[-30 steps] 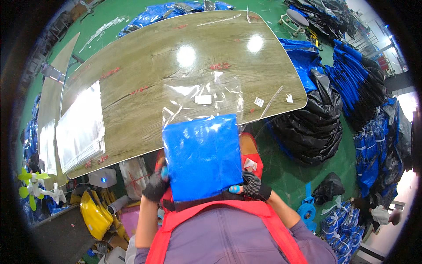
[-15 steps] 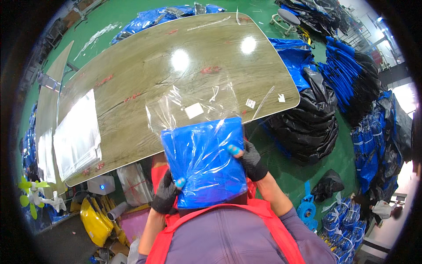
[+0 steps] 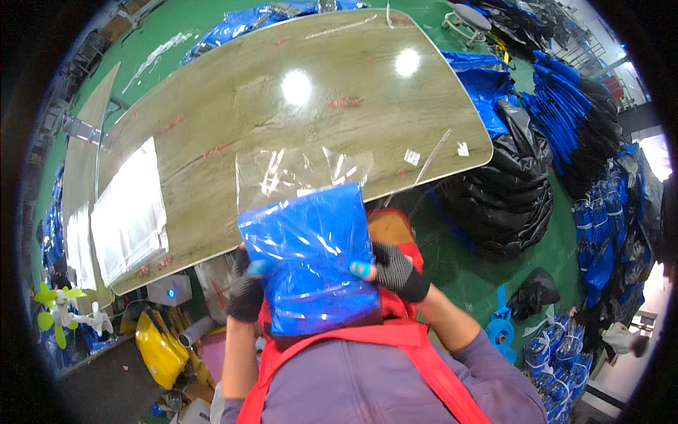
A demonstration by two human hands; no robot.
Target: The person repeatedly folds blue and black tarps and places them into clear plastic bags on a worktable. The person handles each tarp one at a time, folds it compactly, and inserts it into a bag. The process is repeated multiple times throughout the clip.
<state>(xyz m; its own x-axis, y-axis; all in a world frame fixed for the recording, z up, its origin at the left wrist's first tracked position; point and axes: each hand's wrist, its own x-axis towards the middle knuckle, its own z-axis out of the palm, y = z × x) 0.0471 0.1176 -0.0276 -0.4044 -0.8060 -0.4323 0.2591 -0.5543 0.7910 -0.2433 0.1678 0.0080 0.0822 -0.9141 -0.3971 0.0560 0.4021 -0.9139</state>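
A folded blue plastic sheet [image 3: 307,258] sits inside a clear plastic bag [image 3: 248,173], close against my body at the table's near edge. The bag's loose, see-through end spreads past the sheet over the tabletop. My left hand [image 3: 247,288], in a dark knit glove with blue fingertips, grips the left side of the bundle. On the opposite side my right hand [image 3: 400,273], gloved the same way, clasps it with the thumb on top. The fingers beneath the bundle are hidden.
A wood-patterned table [image 3: 233,106] stretches ahead, with a pile of clear bags [image 3: 134,212] at its left and a small white label [image 3: 412,157] near its right edge. Black sacks [image 3: 505,198] crowd the floor on the right. A small green fan [image 3: 56,314] stands at left.
Both hands have shifted left with the bagged blue sheet, and it sits slightly more tilted. The bag's loose end now covers less of the tabletop. The view has shifted a little.
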